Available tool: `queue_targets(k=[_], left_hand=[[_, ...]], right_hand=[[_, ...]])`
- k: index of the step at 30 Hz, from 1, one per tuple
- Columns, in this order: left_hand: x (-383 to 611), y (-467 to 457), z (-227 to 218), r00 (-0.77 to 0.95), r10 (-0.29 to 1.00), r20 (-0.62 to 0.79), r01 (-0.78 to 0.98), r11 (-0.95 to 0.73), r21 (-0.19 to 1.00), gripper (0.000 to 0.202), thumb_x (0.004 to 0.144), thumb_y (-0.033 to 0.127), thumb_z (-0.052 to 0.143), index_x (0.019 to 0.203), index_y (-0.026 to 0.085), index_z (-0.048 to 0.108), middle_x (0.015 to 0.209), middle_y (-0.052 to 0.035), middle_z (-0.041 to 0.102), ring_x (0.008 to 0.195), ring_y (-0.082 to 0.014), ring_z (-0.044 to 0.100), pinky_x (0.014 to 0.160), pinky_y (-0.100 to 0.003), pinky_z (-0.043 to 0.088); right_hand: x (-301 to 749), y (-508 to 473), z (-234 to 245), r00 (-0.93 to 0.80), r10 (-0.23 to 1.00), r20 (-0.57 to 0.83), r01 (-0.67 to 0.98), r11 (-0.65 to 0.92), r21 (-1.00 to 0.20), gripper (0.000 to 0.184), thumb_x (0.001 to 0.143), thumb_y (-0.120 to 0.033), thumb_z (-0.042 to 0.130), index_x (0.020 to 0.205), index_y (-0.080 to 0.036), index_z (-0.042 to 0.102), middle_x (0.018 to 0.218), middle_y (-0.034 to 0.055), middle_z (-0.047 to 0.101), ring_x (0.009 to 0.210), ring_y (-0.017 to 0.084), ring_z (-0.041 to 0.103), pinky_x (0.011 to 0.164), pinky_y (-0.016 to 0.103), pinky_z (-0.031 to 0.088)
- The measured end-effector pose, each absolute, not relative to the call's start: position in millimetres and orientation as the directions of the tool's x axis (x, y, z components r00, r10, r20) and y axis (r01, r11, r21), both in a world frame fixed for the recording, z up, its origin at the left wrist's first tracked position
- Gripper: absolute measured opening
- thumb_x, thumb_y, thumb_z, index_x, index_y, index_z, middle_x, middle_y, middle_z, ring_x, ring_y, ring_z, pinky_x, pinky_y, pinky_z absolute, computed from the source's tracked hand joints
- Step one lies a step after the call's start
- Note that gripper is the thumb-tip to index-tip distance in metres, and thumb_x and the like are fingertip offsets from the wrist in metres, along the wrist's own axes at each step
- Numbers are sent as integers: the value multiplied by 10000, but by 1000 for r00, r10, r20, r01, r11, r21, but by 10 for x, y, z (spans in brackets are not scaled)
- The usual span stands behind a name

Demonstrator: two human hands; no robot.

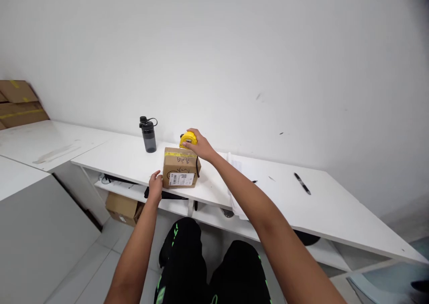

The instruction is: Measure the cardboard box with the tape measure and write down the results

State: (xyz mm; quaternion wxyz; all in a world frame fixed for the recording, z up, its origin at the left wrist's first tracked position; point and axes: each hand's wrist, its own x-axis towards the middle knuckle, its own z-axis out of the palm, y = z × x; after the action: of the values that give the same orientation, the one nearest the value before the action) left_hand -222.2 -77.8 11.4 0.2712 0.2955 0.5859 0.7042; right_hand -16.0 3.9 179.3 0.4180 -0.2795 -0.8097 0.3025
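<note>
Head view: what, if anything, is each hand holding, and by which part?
The right hand grips the yellow tape measure by its case's right end. The left hand is at the left side of the cardboard box; grip unclear.

Behind-left of your brown, rectangular cardboard box point(181, 166) stands a dark cylindrical plastic bottle point(149, 137); well right, a slim black pen point(302, 184).

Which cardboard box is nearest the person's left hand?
The barcoded box beside the left hand; the lower box sits below the tabletop, the stacked boxes at far left.
</note>
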Motion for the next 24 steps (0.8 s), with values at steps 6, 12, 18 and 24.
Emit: queue_targets(k=[6, 12, 18, 24], left_hand=[[-2133, -856, 348, -721, 664, 197, 29, -256, 966, 448, 869, 496, 533, 1217, 213, 549, 1361, -119, 554, 1280, -239, 509, 1071, -383, 405], [-1999, -822, 514, -516, 825, 232, -56, -303, 951, 670, 768, 411, 698, 1359, 203, 461, 1390, -125, 534, 1239, -238, 545, 1003, -344, 456], [-2065, -798, 509, -324, 928, 182, -158, -242, 957, 636, 745, 402, 671, 1316, 161, 528, 1135, -89, 687, 993, -239, 656, 888, -367, 502], [-2048, -733, 484, -404, 878, 256, -117, -327, 938, 637, 722, 305, 674, 1341, 211, 556, 1259, -63, 659, 1129, -252, 611, 986, -385, 466]], right_hand=[[-648, 123, 1447, -621, 658, 426, -41, 515, -856, 613, 708, -392, 708, 1266, -228, 515, 1148, 39, 606, 972, 176, 596, 873, 316, 499], [-844, 169, 1415, -815, 478, 328, -66, 485, -872, 598, 698, -367, 745, 1252, -251, 552, 1069, 18, 633, 900, 167, 609, 820, 311, 514], [-679, 203, 1444, -860, 404, 311, 9, 622, -783, 577, 758, -401, 688, 1288, -259, 511, 1136, 36, 625, 940, 185, 601, 844, 344, 499], [-565, 99, 1467, -848, 428, 314, 119, 729, -674, 572, 807, -418, 622, 1334, -262, 462, 1137, 44, 633, 950, 204, 596, 860, 373, 483]])
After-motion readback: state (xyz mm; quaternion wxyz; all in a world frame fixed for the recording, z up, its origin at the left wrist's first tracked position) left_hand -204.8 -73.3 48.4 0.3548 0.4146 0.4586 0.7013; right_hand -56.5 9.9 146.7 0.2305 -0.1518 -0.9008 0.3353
